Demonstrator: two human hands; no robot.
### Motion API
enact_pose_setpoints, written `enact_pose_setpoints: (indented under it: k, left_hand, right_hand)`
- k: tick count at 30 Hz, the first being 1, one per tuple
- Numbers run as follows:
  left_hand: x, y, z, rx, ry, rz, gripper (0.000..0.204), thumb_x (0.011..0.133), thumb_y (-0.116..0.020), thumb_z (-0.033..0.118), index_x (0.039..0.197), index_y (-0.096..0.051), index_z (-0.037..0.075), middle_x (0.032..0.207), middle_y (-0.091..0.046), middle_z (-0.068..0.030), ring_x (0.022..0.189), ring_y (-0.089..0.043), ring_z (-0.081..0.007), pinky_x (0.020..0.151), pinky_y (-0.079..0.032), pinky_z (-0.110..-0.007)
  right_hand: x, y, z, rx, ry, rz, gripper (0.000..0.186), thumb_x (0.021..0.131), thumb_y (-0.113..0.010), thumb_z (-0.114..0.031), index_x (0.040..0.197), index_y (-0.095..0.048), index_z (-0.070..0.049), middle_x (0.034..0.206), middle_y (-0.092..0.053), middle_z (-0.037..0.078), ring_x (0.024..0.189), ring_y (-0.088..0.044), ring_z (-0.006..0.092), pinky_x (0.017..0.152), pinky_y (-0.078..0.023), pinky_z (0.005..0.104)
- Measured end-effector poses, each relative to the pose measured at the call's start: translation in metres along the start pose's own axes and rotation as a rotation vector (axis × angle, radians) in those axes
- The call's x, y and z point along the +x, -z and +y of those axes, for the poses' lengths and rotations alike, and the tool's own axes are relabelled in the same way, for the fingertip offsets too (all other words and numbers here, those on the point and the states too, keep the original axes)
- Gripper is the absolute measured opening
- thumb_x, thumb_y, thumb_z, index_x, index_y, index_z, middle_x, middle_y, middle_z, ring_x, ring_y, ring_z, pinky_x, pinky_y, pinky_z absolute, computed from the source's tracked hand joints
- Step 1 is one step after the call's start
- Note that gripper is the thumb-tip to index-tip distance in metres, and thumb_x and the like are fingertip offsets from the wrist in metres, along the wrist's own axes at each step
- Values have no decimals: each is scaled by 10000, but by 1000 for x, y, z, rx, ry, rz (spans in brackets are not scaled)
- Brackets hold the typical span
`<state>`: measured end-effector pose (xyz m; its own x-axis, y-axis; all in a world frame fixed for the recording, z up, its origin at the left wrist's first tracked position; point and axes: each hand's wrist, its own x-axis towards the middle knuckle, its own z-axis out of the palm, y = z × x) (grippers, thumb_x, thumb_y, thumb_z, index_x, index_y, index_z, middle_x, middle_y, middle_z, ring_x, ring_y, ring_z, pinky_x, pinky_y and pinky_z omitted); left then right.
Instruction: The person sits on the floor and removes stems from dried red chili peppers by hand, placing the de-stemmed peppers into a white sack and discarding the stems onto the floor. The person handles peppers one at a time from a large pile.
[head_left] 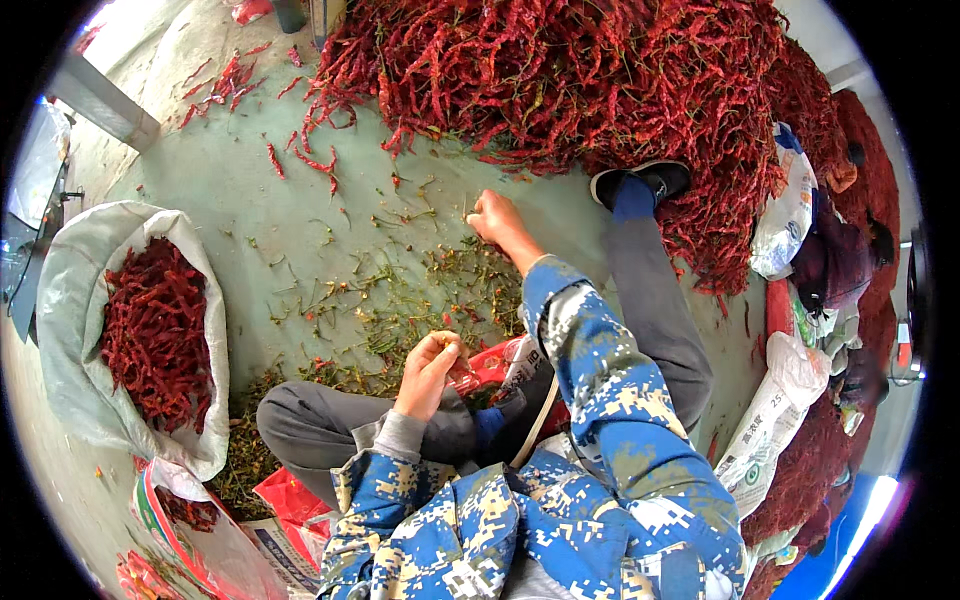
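My left hand (430, 376) is raised over my bent leg with its fingers curled closed; whatever they may hold is too small to make out. My right hand (503, 226) reaches forward above the floor, thumb and fingers pinched together, and its contents cannot be told. Under and around both hands lie scattered green chili stems (385, 310), with bits of red among them. Just beyond the right hand rises a large heap of dried red chilies (560, 75). To my left stands an open white woven sack (70, 290) holding red chilies (160, 335).
My right shoe (665, 180) touches the heap's edge. A few loose chilies (275, 160) lie on the greenish floor (230, 200). A grey post (105, 100) stands at the far left. White printed bags (765, 435) and more chili piles (805, 480) line the right side. A red-edged bag (215, 545) lies at lower left.
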<state>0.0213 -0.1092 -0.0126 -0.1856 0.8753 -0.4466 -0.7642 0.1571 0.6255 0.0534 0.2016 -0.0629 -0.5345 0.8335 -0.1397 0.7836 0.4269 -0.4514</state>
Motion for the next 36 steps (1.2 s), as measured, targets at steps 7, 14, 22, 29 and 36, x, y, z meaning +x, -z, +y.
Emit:
enact_pose_setpoints:
  k: [7,14,22,29,36]
  left_hand:
    - [2,-4,2,216,-170,102,266,958,-605,128,1210,-594,45,880,-592,22,719,-523,-41,612,-436,-200]
    - [-14,-18,23,888,-447,-49,281,894,-697,186,1100,-672,-3,842,-697,-85,728,-599,-110,667,-498,-294]
    - [-24,-8,112,748,-384,-190,278,937,-630,282,849,-674,21,701,-610,-13,621,-538,-79,519,-437,-274]
    - [16,74,170,-373,-291,122,289,1023,-507,352,911,-590,100,813,-641,-48,577,-544,-92,456,-406,-226]
    - [72,124,170,-462,-322,277,239,1008,-542,343,970,-589,111,872,-653,-45,558,-536,-71,430,-378,-191]
  right_hand:
    - [-126,36,-13,1238,-135,-501,419,877,-700,-124,1235,-512,-11,809,-612,0,661,-568,88,557,-482,239]
    - [-216,58,-46,1321,-208,-576,113,925,-674,-176,905,-670,-65,796,-660,-11,675,-611,95,628,-507,247]
    - [-138,68,-89,126,377,92,312,882,-662,-332,799,-639,-32,771,-643,177,740,-622,362,667,-481,451]
    - [17,1,-163,-119,484,-291,409,877,-644,-437,867,-673,-29,880,-686,183,840,-654,359,719,-498,467]
    - [135,-100,-230,-161,295,-99,376,846,-665,-437,855,-707,-63,891,-703,139,857,-664,353,765,-518,459]
